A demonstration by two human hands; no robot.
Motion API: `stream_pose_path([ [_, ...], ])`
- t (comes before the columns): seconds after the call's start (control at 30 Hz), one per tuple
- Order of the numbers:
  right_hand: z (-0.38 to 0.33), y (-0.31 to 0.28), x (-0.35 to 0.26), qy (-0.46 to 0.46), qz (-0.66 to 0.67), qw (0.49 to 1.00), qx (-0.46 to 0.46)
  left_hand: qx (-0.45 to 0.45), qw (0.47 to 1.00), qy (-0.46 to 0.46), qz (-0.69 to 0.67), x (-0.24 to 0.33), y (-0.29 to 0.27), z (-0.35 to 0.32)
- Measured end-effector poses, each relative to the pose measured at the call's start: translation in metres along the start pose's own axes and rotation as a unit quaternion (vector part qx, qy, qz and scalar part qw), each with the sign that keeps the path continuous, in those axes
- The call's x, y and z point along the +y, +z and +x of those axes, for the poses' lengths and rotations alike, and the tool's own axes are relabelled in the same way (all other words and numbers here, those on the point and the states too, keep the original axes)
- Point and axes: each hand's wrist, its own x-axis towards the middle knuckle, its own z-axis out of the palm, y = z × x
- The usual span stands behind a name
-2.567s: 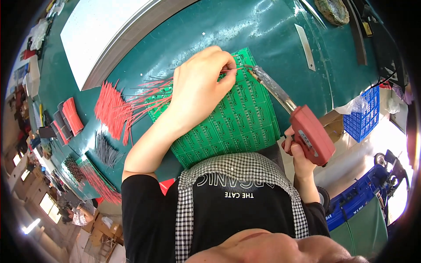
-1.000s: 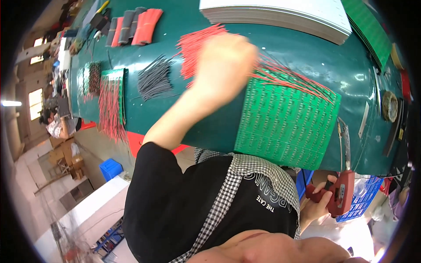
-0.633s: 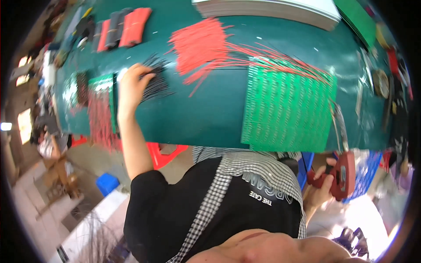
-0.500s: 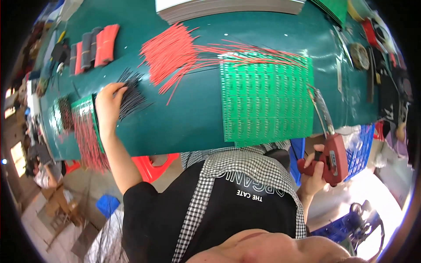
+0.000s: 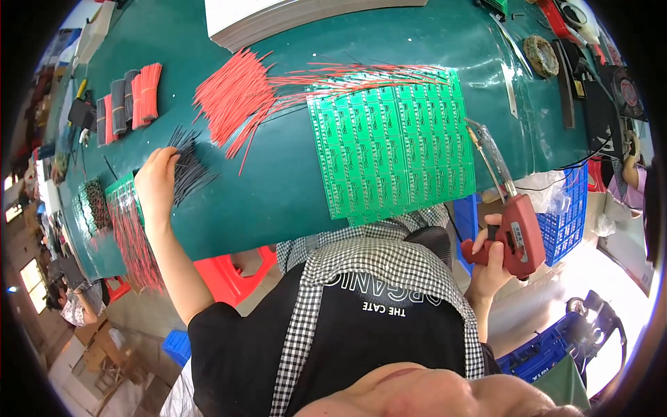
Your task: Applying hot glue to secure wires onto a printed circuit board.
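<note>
My left hand (image 5: 155, 182) is at the near-left edge of a loose pile of black wires (image 5: 190, 167), thumb and fingertips pinched together on wire there; how many strands they hold is too small to tell. In my right hand (image 5: 492, 267) is a red soldering gun (image 5: 522, 236), gripped by its handle, with a long metal tip and a clear feed tube pointing up over the table. That tip ends beside the right edge of a green circuit board panel (image 5: 396, 149). Red wires (image 5: 375, 75) with a few black ones lie across the panel's far edge.
A heap of red wires (image 5: 235, 97) lies left of the panel. Banded red and black wire bundles (image 5: 132, 101) stand farther left. Nearby are boards with red wires (image 5: 132, 229) hanging over the table edge. A white stack (image 5: 313, 24) and a tape roll (image 5: 540, 55) sit at the back.
The whole view has shifted, so the table things appear farther left. My left hand remains at the black wire pile, and the soldering gun stays in my right hand beside the panel.
</note>
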Motion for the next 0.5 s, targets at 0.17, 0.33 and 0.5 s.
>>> stream_pose_path([
  [0.17, 0.000, -0.002, 0.000, 0.000, 0.007, 1.000, 0.006, 0.022, 1.000, -0.009, -0.009, 0.002, -0.007, -0.002],
  [0.33, 0.004, 0.002, 0.001, 0.006, 0.006, 1.000, 0.011, 0.067, 0.993, -0.079, -0.050, -0.009, -0.020, -0.016],
  [0.5, 0.000, 0.000, 0.008, -0.001, -0.036, 0.999, 0.011, 0.301, 0.838, -0.101, -0.445, 0.030, -0.032, -0.026],
])
